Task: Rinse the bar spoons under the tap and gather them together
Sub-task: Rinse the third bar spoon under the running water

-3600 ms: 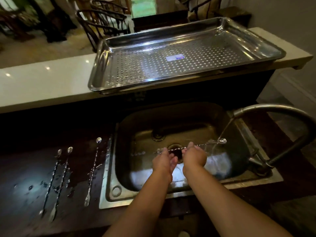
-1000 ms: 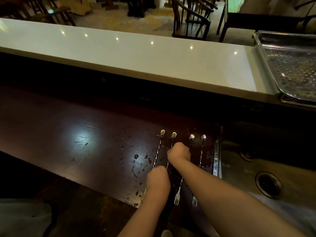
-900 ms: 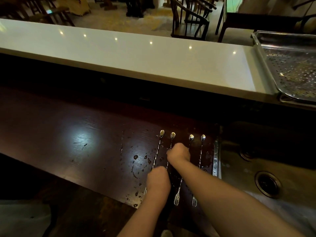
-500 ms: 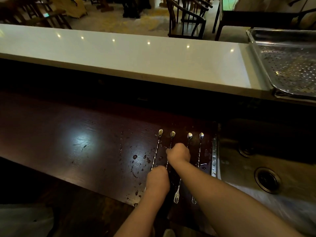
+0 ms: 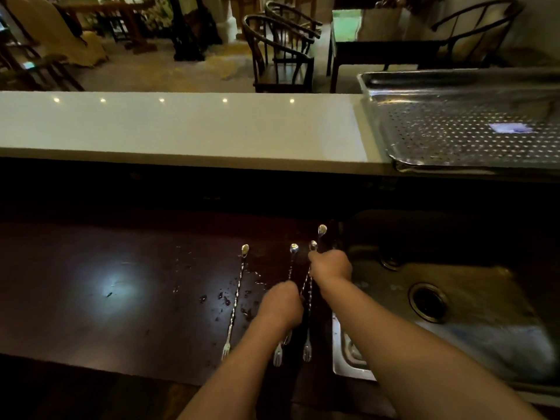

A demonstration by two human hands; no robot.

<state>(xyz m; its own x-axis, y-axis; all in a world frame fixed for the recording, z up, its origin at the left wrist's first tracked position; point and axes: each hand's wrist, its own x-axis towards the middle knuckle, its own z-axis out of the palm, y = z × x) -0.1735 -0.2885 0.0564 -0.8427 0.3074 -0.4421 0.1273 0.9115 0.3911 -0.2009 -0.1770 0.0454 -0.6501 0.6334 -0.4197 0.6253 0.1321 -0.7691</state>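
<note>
Spoons [image 5: 306,298] lie on the wet dark counter [image 5: 121,286], at nine o'clock from the sink [image 5: 485,301]; right hand [image 5: 331,264] and left hand [image 5: 283,303] each grip some, so sweep the stray spoon [image 5: 235,301] in level, ends aligned.

A: Dim overall. Dark wooden table [image 5: 121,298] underexposed; one soft ceiling-light glare patch well left of the left hand [image 5: 283,303].
B: White counter [image 5: 181,128] beyond the hands is brightest, with a row of small light reflections.
A: Black shadow band under it. Perforated tray [image 5: 454,134] glints.
B: Wide-angle bending at the edges; the sink [image 5: 485,313] by the right hand [image 5: 331,265] is smeary, soft.
</note>
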